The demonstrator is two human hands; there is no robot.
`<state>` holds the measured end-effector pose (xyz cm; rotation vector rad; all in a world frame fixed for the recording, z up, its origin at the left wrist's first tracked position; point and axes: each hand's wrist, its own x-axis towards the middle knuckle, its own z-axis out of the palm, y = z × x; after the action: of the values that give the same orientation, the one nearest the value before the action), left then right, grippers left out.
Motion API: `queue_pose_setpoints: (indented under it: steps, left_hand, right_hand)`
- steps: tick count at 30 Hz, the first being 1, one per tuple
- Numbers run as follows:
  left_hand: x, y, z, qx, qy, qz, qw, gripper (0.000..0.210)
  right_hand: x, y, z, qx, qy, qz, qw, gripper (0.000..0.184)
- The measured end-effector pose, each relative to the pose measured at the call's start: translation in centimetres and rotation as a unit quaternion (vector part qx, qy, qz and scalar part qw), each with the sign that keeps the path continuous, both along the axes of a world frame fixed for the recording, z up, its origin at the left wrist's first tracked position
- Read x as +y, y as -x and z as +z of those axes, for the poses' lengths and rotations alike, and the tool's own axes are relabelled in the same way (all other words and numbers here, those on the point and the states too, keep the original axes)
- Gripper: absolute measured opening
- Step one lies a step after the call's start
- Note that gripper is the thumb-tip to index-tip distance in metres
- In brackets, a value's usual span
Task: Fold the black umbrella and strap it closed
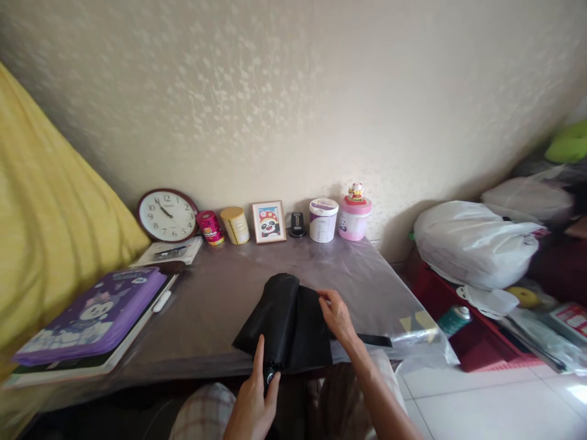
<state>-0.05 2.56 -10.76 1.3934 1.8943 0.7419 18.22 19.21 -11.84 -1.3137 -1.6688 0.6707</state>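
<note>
A black folding umbrella (282,318), its canopy loosely bunched, lies at the front edge of the table. My left hand (257,394) is closed around its short handle, with the index finger stretched along the fabric. At the canopy's right side, my right hand (337,315) pinches the edge of a fold between thumb and fingers. A dark strap (373,340) extends to the right from under my right wrist; where it starts is hidden.
Along the wall stand a clock (167,215), a pink can (210,228), a yellow canister (235,225), a panda picture frame (269,222) and two tubs (323,220). A purple folder (92,315) lies left. White bags (477,244) and a red bin (486,348) sit right.
</note>
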Motion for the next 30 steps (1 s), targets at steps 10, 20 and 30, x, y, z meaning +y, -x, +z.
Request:
queue_pose_setpoints:
  steps: [10,20,30]
  left_hand:
    - [0.1,-0.3,-1.0,0.031,-0.021,-0.04,0.998,0.061]
    - [0.1,-0.6,-0.8,0.04,-0.013,-0.047,0.998,0.061]
    - [-0.1,-0.7,-1.0,0.022,-0.007,-0.03,0.999,0.06]
  right_hand:
    - [-3.3,5.1,2.6,-0.074,-0.146,0.231,0.959,0.023]
    - [3.1,8.0,1.6,-0.22,-0.156,0.15,0.951,0.026]
    - [2.7,-0.4,0.4,-0.211,-0.001,-0.035,0.977,0.029]
